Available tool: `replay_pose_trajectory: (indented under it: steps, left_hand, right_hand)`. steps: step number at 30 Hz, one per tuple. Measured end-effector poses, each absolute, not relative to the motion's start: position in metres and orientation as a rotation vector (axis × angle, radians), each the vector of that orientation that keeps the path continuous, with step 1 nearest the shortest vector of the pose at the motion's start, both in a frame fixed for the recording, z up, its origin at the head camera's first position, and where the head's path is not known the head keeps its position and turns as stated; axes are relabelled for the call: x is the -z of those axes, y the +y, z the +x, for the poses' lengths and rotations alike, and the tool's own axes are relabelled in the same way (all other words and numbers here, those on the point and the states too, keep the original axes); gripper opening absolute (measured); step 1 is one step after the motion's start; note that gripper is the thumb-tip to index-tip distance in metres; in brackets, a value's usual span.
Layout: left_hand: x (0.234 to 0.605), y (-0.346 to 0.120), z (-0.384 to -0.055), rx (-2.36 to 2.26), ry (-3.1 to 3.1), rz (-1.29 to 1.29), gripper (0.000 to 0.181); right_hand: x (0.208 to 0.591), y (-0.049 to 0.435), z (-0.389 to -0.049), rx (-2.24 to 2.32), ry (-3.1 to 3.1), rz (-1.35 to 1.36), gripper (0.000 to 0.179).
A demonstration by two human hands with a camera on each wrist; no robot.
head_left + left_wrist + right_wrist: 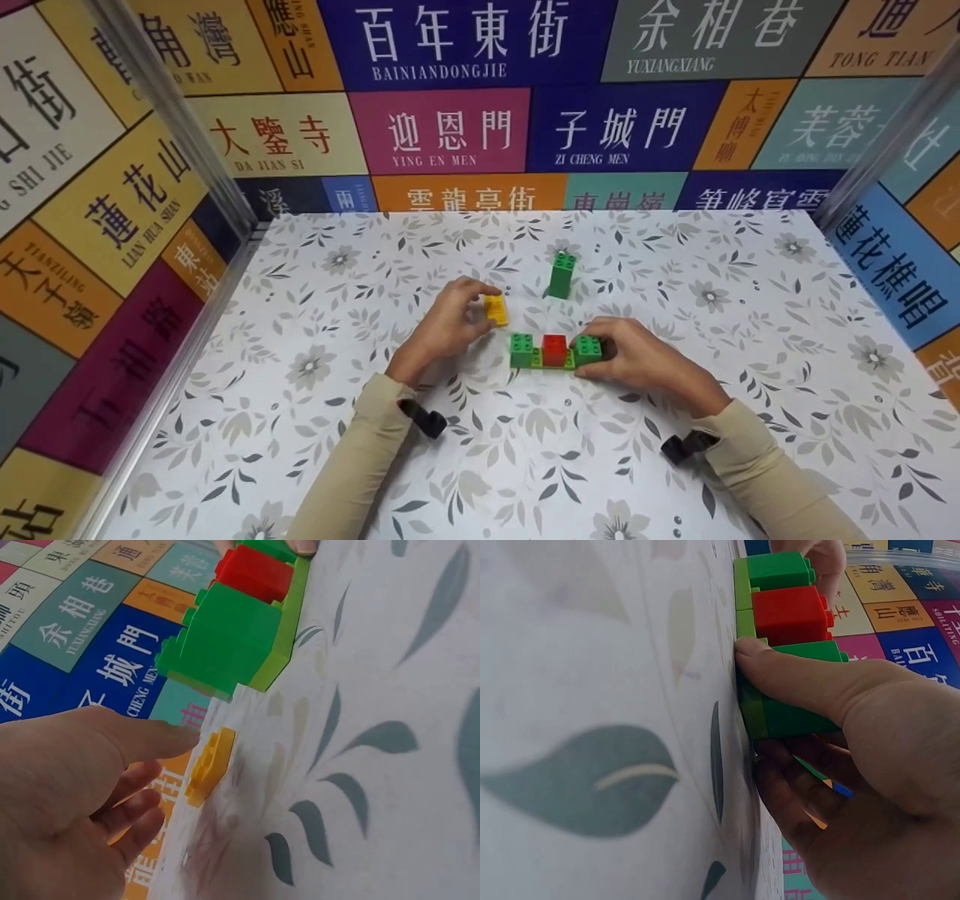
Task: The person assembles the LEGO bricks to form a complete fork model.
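My right hand point(630, 351) grips the right end of a row of toy building bricks, its thumb on the near side. The row has a lime-green base strip point(289, 634) with a green brick point(521, 348) at the left, a red brick point(554, 349) in the middle and another green brick point(588, 348) at the right. A flat yellow brick point(495, 309) lies on the table, studs up. Around it, my left hand point(450, 319) spreads thumb and fingers; the left wrist view shows a gap between them and the brick.
A tall green brick piece point(560, 276) stands on the table behind the row. White paper with grey leaves and flowers covers the table point(315, 442). Panels with Chinese street names point(442, 129) wall off the back and both sides.
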State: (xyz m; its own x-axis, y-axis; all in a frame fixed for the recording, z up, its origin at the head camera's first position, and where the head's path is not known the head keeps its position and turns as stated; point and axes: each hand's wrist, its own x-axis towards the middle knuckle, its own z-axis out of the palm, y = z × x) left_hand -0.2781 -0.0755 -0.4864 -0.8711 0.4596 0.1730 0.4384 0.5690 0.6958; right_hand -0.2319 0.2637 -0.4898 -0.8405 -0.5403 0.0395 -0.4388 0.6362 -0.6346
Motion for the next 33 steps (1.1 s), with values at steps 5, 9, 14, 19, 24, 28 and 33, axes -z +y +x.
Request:
replay_pose_trajectory:
  steps: [5,9,14,19,24,28,33]
  left_hand:
    - [0.489,-0.069,-0.287,-1.083,2.788,0.788,0.051]
    - [0.505,-0.067,-0.298,-1.054,2.788,0.901,0.048]
    - [0.505,-0.065,-0.288,-1.138,2.779,0.891,0.04]
    - [0.51,-0.065,-0.285,-1.204,2.796,0.85,0.036]
    - [0.511,-0.066,-0.283,-1.215,2.788,0.818,0.033]
    - [0.51,-0.069,-0.282,-1.229,2.794,0.777,0.033]
    - [0.509,-0.071,-0.282,-1.238,2.779,0.758,0.033]
  right_hand:
    - [0.49,0.262,-0.232,0.988,2.692,-0.797,0.034]
    - [0.49,0.261,-0.232,0.995,2.68,-0.793,0.034]
    - [0.49,0.262,-0.231,0.991,2.669,-0.789,0.036]
    - [0.49,0.265,-0.23,0.994,2.658,-0.75,0.038]
    - [0.491,0.267,-0.23,0.995,2.654,-0.748,0.038]
    - [0.489,0.266,-0.232,1.001,2.649,-0.77,0.036]
    - [0.488,0.267,-0.232,0.991,2.645,-0.791,0.032]
